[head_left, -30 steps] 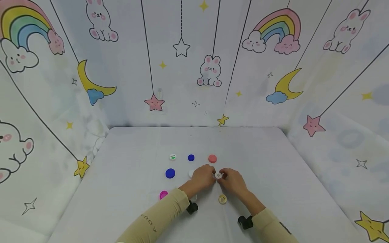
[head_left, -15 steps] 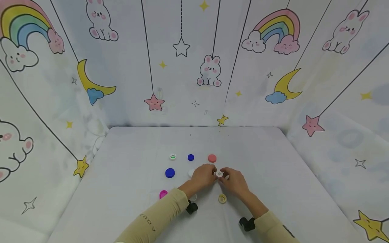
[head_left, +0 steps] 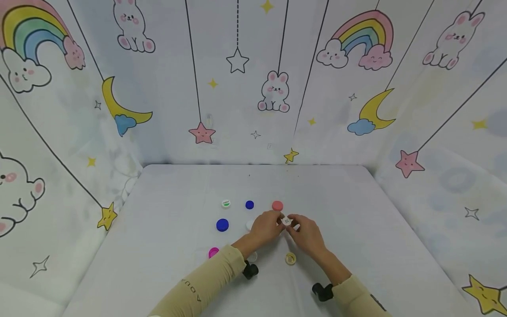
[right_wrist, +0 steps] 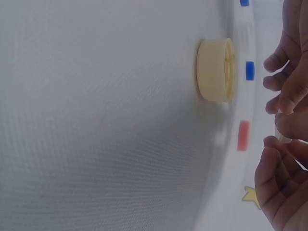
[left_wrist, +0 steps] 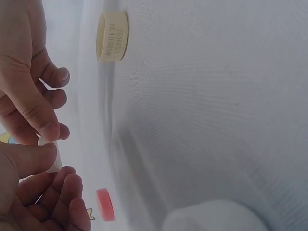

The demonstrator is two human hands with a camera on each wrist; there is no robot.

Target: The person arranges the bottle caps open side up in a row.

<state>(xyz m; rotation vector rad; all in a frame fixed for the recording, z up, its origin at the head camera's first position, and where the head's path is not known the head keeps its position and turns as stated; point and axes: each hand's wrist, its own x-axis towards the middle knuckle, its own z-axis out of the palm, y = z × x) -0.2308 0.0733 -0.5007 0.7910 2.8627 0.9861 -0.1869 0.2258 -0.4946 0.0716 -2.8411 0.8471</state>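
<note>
Both hands meet over the table around a small white cap [head_left: 286,221], whose inner side faces up in the head view. My left hand [head_left: 267,226] pinches it from the left between thumb and fingers. From the right, my right hand [head_left: 306,233] pinches its other side. In the left wrist view, the fingertips hide much of the white cap [left_wrist: 55,166]. A coral-red cap [head_left: 277,205] lies just beyond the hands. Nearer than the right hand sits a cream cap [head_left: 290,258], hollow side up, with printed digits on its side in the left wrist view.
Other caps lie left on the white table [head_left: 166,198]: a green-printed white cap [head_left: 225,204], a small blue cap [head_left: 249,204], a larger blue cap [head_left: 222,225], a magenta cap [head_left: 214,252]. Two pale caps are partly hidden by the left arm. Cartoon-printed cloth walls surround the table.
The hands have shifted slightly farther from the body with the white cap between them, and the cap has tilted a little. The caps on the table have stayed in place.
</note>
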